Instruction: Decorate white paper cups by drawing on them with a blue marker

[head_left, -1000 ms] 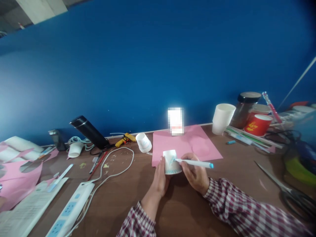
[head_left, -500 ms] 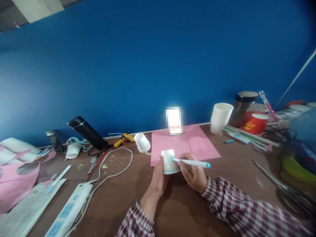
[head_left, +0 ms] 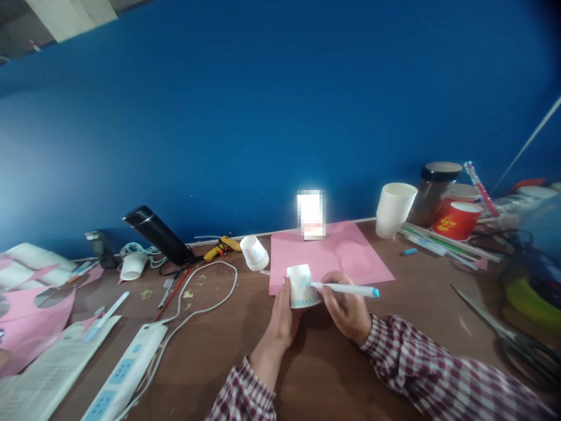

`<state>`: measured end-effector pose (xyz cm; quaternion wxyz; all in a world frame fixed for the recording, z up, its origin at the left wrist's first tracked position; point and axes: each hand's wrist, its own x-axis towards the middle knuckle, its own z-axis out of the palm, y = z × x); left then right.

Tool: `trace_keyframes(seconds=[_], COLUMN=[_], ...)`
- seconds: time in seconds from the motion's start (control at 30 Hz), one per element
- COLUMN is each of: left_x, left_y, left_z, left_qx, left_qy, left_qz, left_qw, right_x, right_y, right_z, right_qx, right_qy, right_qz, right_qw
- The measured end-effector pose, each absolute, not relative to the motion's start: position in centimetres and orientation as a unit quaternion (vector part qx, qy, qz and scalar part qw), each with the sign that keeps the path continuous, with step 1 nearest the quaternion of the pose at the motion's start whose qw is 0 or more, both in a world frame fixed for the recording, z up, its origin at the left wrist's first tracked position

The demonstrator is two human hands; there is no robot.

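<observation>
My left hand point(head_left: 281, 316) grips a small white paper cup point(head_left: 301, 286), upside down, with a blue zigzag band near its rim. My right hand point(head_left: 346, 308) holds a white marker with a blue end point(head_left: 346, 289); its tip touches the cup's side, where blue strokes show. Both hands hover over the brown table point(head_left: 315, 374) at the front edge of a pink paper sheet point(head_left: 328, 254).
Another small white cup point(head_left: 255, 252) lies left of the pink sheet, near a yellow glue gun point(head_left: 221, 246). A white power strip point(head_left: 127, 374) and cable are at front left. Stacked white cups point(head_left: 394, 209), a red cup point(head_left: 456, 221), a dark jar point(head_left: 436, 186) and scissors point(head_left: 508, 339) are at right.
The marker tip has shifted slightly across the cup's side, and the cup has turned a little in my left hand. Nothing else on the table moved.
</observation>
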<state>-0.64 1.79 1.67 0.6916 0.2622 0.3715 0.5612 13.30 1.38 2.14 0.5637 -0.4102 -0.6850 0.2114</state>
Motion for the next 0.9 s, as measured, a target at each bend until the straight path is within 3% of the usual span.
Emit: trace_keyframes(seconds=[0.9], left_x=[-0.62], left_y=[1.72], left_z=[1.88], left_qx=[0.246], left_qy=[0.353], left_qz=[0.552], left_qw=[0.714], right_x=[12.97], right_y=[1.05], right_z=[2.36], right_qx=[-0.399], right_qy=[-0.690], right_qz=[0.208], right_qw=[0.566])
